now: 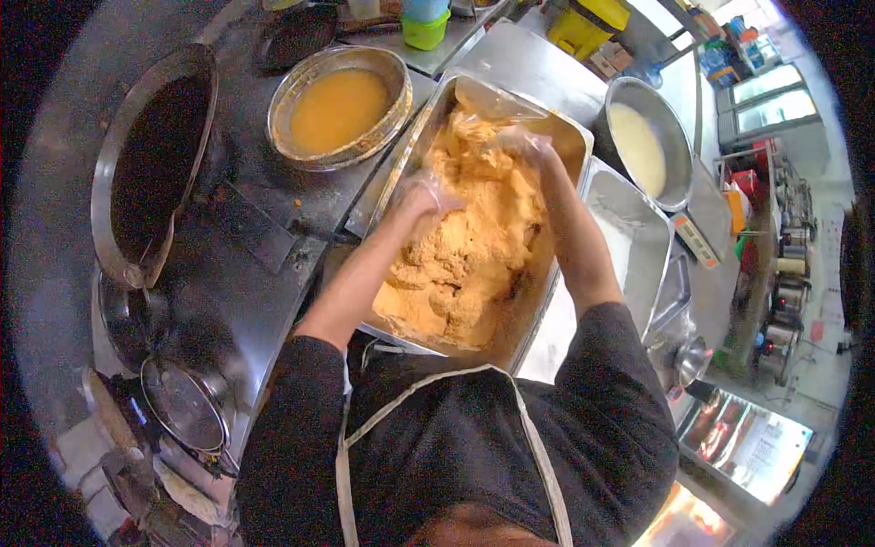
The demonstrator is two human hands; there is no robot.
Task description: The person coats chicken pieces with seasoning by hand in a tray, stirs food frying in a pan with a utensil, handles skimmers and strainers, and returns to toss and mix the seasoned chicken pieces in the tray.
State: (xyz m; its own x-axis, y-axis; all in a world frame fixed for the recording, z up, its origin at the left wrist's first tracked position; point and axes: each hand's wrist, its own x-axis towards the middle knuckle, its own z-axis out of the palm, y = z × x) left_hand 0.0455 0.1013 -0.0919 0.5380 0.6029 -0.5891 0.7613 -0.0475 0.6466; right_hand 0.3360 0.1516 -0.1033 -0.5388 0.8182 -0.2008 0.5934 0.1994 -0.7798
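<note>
A deep rectangular steel pan (571, 137) holds a large heap of orange-yellow, crumbly, powdery coating mix (474, 232). Clear plastic gloves cover both of my hands. At the left side of the heap, my left hand (427, 195) touches the mix, its fingers stretched inward and their tips partly hidden. My right hand (527, 146) lies over the far right part of the heap, fingers reaching left and somewhat blurred. Whether pieces of food lie under the coating I cannot make out.
Left of the pan stands a bowl of orange liquid (337, 109); farther left is a wok of dark liquid (159, 173). A bowl of pale batter (638, 146), a tray of white powder (629, 228) and a scale (695, 239) are on the right. A strainer (185, 406) sits lower left.
</note>
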